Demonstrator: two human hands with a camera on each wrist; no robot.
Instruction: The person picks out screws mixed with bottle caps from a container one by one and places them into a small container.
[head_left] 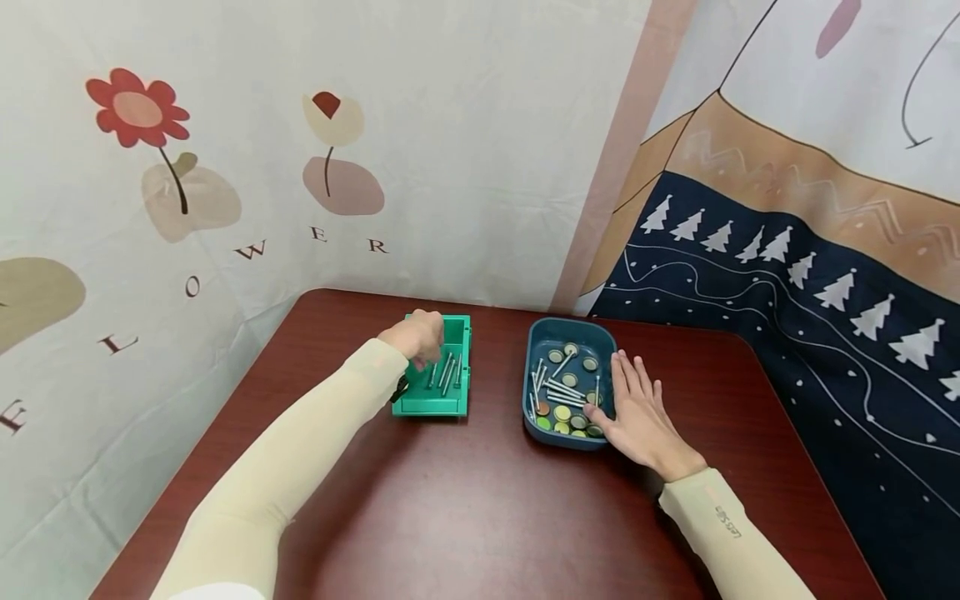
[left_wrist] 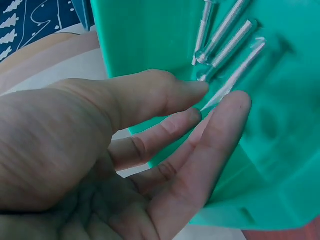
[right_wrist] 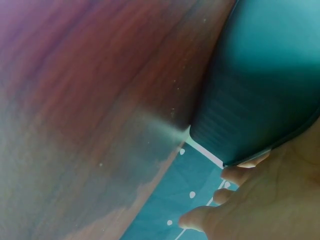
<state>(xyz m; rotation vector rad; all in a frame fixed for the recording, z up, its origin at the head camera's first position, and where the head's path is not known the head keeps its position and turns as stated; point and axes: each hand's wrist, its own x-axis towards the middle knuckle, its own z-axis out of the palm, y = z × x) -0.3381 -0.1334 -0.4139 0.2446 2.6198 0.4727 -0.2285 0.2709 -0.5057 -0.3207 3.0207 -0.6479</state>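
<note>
My left hand (head_left: 418, 336) reaches into a green plastic box (head_left: 430, 407) on the table's left side. Several silver screws (head_left: 447, 375) lie on its floor. In the left wrist view, the thumb and forefinger stand apart, with one blurred screw (left_wrist: 236, 75) slanting just beyond their tips. To the right is a dark blue tray (head_left: 573, 325) of screws and small round discs (head_left: 562, 413), some yellow, green or orange. My right hand (head_left: 643, 418) rests against its right side, fingers straight along the outside, thumb over the rim.
Both containers stand on a dark red-brown wooden table (head_left: 450, 508), the green box left of the blue tray. Behind the table hangs a pale cloth (head_left: 480, 167) printed with flowers, and a navy cloth (head_left: 720, 275) with white trees hangs at the right.
</note>
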